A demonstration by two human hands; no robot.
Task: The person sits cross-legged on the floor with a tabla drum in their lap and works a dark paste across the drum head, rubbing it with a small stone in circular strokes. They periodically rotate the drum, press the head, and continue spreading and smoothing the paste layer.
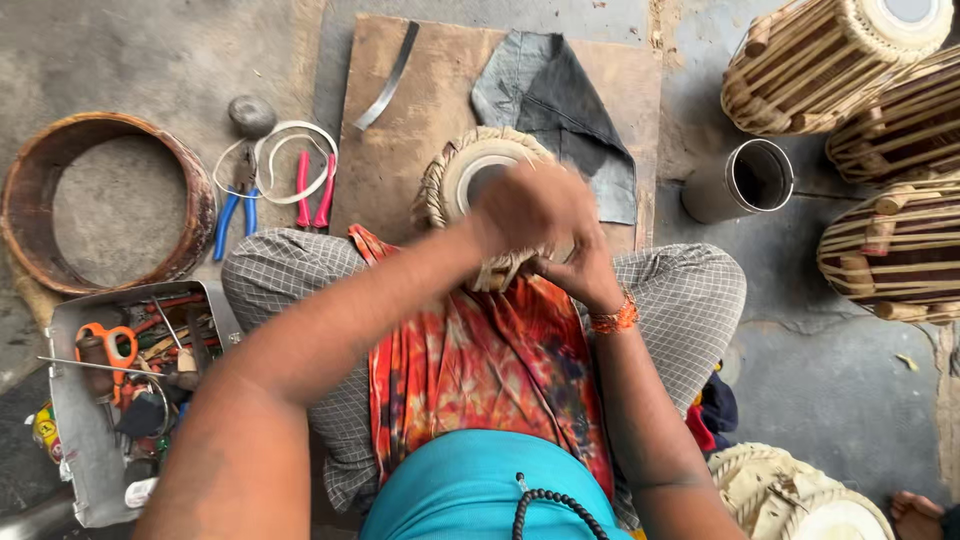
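Observation:
A small drum head [478,172] with a braided straw-coloured rim rests on its side against my knees, over an orange patterned cloth [480,360] on my lap. My left hand [530,205], blurred, is closed on the near rim of the drum head. Just below it, my right hand [580,275] grips the braided lacing at the lower right rim; an orange thread band circles that wrist. What lies between the fingers is hidden.
A wooden board [400,120] lies ahead with a metal strip [388,78] and grey cloth [560,100]. Left: a wooden ring [105,205], pliers [235,205], white cord, a metal tool tray [110,400]. Right: a steel cup [745,180] and several laced drums [830,60].

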